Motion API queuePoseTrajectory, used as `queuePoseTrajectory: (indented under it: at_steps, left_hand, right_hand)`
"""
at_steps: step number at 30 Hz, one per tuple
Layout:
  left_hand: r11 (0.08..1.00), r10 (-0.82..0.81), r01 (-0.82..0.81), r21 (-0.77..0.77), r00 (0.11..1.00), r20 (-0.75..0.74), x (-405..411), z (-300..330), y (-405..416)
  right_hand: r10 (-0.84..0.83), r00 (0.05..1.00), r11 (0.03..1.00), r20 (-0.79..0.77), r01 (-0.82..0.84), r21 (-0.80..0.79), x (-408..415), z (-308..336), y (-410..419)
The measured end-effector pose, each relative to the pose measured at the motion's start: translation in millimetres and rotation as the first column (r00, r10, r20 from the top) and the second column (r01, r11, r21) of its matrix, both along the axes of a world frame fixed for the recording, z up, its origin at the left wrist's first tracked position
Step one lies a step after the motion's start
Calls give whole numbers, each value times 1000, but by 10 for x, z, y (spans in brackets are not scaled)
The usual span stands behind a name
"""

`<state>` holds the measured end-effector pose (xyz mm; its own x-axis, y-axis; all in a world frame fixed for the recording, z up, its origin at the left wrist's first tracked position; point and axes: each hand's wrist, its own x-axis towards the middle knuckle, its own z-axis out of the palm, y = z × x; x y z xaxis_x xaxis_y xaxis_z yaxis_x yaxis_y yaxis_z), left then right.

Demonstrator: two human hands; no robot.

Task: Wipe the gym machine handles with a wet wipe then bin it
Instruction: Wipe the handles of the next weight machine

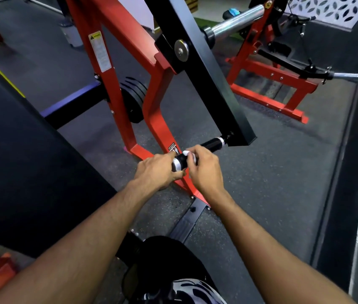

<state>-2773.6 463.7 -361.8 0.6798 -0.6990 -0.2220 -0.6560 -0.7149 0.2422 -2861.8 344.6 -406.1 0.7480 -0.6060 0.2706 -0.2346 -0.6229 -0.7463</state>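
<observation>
We have both hands on the black handle (197,151) that sticks out from the lower end of the black arm (204,69) of the red machine (116,69). Our left hand (159,171) sits at the handle's free end, beside its silver cap (178,164), fingers curled around that end with the thumb underneath. Our right hand (204,168) is closed over the handle just beside the left, and the white wipe (188,154) shows in small patches between its fingers and the grip, pressed against the handle; a further speck of white peeks out below, between the two hands. So the wipe is clamped in the right hand, wrapped on the handle near its free end. The stretch of handle beyond the right hand, up to the silver collar at the arm, is bare and uncovered.

The hands are nearly touching, knuckles side by side. Behind them the machine's red foot rests on the dark rubber floor (272,172). Black weight plates (135,99) hang on the frame to the left, and a warning label (99,51) is stuck on the red upright. A second red machine (268,84) with a chrome bar (236,21) stands farther off to the right.
</observation>
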Motion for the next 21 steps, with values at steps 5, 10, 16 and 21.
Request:
queuePoseTrajectory:
  at_steps: [5, 10, 16, 21]
  left_hand:
    - [999, -2, 1, -33, 1000, -13, 5, -6, 35]
    - [1000, 0, 0, -14, 1000, 2, 9, -2, 26]
    - [1000, -3, 3, -10, 1000, -2, 10, -3, 22]
    - [1000, 0, 0, 10, 1000, -5, 26, -20, 18]
  right_hand:
    - [130, 991, 987, 42, -133, 90, -50, 105, 124]
    - [-26, 1000, 999, -15, 27, 20, -73, 68, -655]
    - [-143, 983, 990, -119, 139, -35, 11, -132, -808]
    - [-76, 996, 996, -50, 74, -45, 10, -31, -386]
